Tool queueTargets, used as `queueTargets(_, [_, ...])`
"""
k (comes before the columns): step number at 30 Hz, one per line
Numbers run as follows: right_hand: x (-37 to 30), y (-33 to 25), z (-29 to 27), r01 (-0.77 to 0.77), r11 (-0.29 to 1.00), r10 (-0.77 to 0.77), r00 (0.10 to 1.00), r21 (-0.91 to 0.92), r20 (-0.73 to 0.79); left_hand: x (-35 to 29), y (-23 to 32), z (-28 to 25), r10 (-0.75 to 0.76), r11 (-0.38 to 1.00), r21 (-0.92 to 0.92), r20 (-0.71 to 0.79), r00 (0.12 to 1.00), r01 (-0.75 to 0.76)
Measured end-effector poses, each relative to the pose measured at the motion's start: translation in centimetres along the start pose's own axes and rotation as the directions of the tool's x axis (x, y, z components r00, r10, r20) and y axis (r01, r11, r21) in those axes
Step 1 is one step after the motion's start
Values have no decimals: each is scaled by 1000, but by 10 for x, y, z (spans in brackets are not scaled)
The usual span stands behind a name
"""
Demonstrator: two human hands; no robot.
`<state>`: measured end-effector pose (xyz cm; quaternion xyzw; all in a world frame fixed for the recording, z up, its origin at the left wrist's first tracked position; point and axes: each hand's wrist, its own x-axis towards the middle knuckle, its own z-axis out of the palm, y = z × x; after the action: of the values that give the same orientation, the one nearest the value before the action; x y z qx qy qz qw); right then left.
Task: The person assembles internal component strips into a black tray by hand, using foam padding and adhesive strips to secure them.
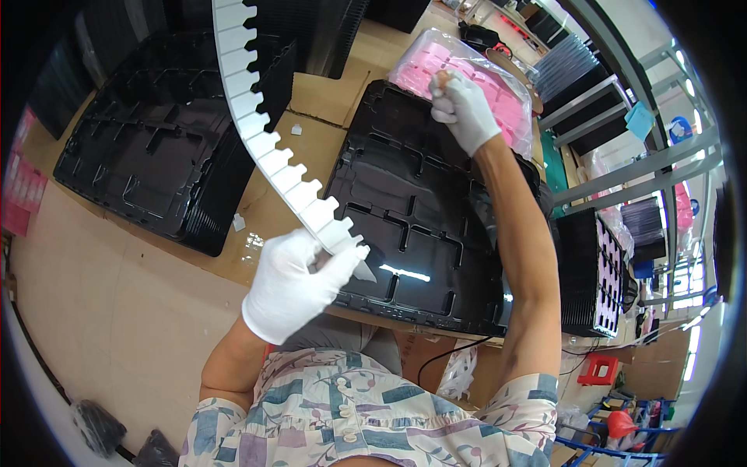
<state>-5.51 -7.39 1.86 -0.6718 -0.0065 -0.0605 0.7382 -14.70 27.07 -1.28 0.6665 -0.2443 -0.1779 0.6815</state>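
My left hand (292,284), in a white glove, is closed on the lower end of a long white strip (272,159). Square notches run along one edge of the strip, which rises in a curve past the top of the picture. Below and to the right of that hand lies a shallow black plastic tray (373,187) with moulded ridges. My right hand (464,109), also gloved, is over the tray's far right part. Its fingers are curled together, and whatever they may hold is hidden. Pink pieces in a clear plastic bag (436,58) lie just beyond it.
A tall stack of black trays (140,148) stands on the left of the cardboard-covered table (319,109). Small white scraps (296,130) lie between the trays. More stacked black trays (591,272) are at the right, near metal racking (622,187). A red stool (597,370) is on the floor.
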Motion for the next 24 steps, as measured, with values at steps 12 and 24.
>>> queueTargets(12, [-100,-24,116,-432,902,423,891,21,166,56,-1,-8,-6,881,-469,115,993,60])
queueTargets(24, [-122,-6,145,201,710,-206,976,-675,74,46,5,1,21,885,-463,-48,999,-41])
